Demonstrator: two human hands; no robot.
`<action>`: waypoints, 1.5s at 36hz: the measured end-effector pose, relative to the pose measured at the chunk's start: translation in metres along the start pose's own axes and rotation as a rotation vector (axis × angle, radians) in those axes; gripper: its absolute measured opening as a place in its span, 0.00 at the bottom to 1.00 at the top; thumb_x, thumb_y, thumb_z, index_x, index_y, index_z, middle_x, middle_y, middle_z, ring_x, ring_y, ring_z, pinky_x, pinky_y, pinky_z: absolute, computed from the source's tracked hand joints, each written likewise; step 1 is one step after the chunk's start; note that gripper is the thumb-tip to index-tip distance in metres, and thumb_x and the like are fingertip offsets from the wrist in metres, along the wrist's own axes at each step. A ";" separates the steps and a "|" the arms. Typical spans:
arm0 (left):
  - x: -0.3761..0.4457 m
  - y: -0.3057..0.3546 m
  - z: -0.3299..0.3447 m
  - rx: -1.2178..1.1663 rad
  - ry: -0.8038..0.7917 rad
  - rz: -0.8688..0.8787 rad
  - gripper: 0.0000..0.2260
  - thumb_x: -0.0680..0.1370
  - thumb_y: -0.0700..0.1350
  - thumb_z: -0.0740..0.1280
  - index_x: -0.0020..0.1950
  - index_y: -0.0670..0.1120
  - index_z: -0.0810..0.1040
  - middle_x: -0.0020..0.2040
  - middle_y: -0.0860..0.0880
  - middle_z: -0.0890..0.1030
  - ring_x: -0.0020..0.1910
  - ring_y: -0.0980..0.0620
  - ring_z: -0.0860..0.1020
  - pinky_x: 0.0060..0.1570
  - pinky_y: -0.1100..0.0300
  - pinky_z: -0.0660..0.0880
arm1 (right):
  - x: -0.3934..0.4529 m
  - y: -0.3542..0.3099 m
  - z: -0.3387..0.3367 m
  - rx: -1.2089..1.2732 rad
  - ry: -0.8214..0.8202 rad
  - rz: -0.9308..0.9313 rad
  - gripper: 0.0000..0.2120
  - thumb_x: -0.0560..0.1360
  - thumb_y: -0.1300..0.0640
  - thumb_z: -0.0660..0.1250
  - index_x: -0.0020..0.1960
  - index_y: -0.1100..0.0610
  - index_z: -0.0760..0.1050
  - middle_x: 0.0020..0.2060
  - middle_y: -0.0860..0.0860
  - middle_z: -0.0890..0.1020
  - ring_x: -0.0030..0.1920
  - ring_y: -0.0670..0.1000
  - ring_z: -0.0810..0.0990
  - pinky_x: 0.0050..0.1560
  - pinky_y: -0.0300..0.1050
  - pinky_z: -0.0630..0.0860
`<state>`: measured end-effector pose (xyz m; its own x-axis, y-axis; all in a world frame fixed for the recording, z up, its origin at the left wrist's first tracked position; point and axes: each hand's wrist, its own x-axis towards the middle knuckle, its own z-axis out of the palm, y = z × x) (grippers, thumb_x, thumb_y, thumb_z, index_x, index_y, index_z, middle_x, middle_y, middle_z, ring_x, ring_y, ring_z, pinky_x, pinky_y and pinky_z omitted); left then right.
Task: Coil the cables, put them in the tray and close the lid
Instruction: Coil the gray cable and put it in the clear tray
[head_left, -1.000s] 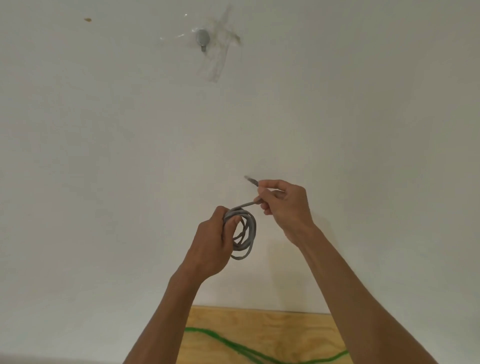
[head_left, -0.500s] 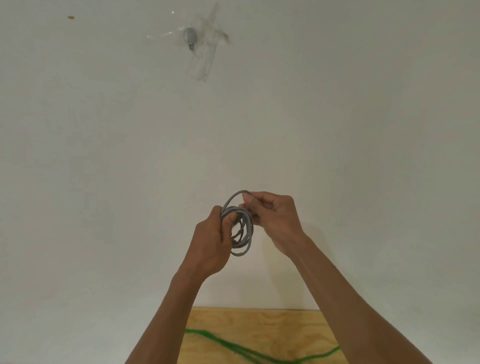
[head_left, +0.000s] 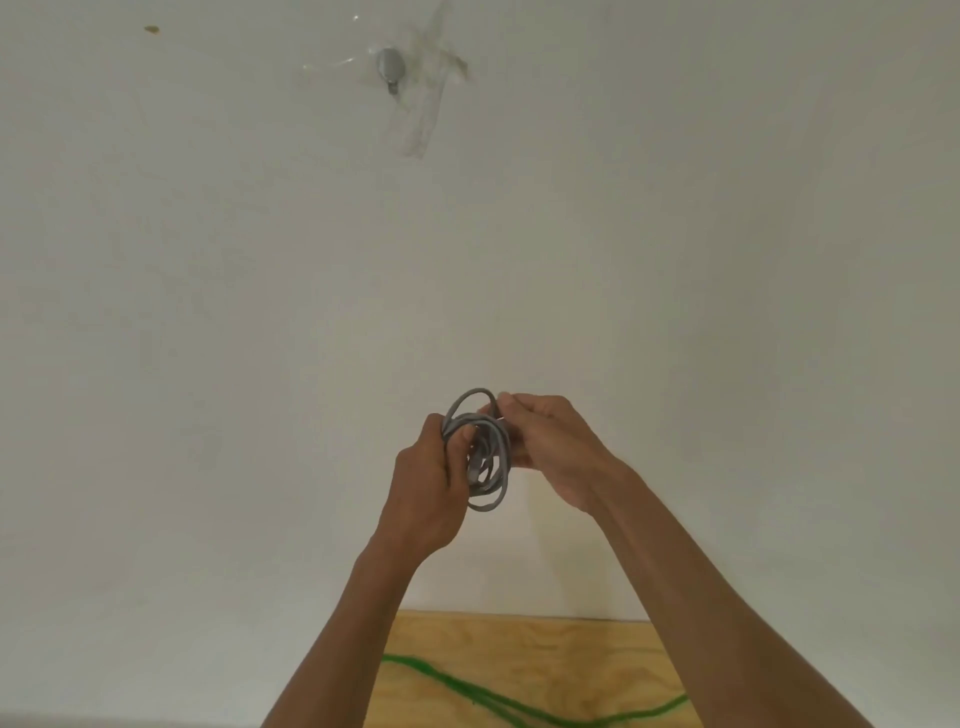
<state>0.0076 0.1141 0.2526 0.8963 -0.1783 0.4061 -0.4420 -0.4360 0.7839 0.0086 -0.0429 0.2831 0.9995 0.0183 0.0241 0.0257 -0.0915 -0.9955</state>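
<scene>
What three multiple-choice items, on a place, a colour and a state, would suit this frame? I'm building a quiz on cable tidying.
1. Where is the green cable?
A. On the wooden board
B. In the hands
C. Taped to the wall

2. What colour is the held cable?
A. Green
B. Grey
C. Red

3. How is the held cable?
A. Stretched straight
B. Lying loose
C. Coiled in loops

Key: 1 A, it lies across the board; 2 B, grey loops; 3 C, the left hand grips the coil, the right hand pinches its top.
</scene>
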 end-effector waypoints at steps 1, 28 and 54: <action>-0.001 -0.001 0.002 -0.008 0.003 -0.010 0.09 0.84 0.52 0.55 0.53 0.48 0.69 0.37 0.52 0.79 0.32 0.56 0.77 0.31 0.65 0.72 | 0.001 0.001 0.000 -0.085 0.010 0.001 0.19 0.84 0.50 0.57 0.49 0.58 0.83 0.44 0.57 0.86 0.44 0.51 0.84 0.56 0.52 0.80; 0.007 -0.015 -0.006 -0.019 -0.005 -0.028 0.11 0.81 0.37 0.58 0.56 0.51 0.75 0.38 0.52 0.80 0.31 0.60 0.76 0.31 0.69 0.70 | -0.042 0.015 0.030 -0.591 0.004 -0.415 0.35 0.73 0.58 0.69 0.72 0.34 0.60 0.73 0.45 0.67 0.71 0.47 0.68 0.65 0.51 0.75; -0.001 0.001 -0.014 0.045 -0.132 0.031 0.09 0.84 0.47 0.57 0.53 0.47 0.76 0.35 0.54 0.78 0.31 0.62 0.77 0.30 0.71 0.71 | -0.010 0.002 0.021 0.163 0.638 -0.272 0.09 0.79 0.57 0.68 0.57 0.51 0.71 0.35 0.53 0.85 0.33 0.48 0.85 0.41 0.44 0.83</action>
<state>0.0056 0.1264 0.2598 0.8808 -0.3054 0.3617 -0.4696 -0.4674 0.7490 -0.0013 -0.0220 0.2788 0.7739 -0.5714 0.2731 0.3228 -0.0152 -0.9464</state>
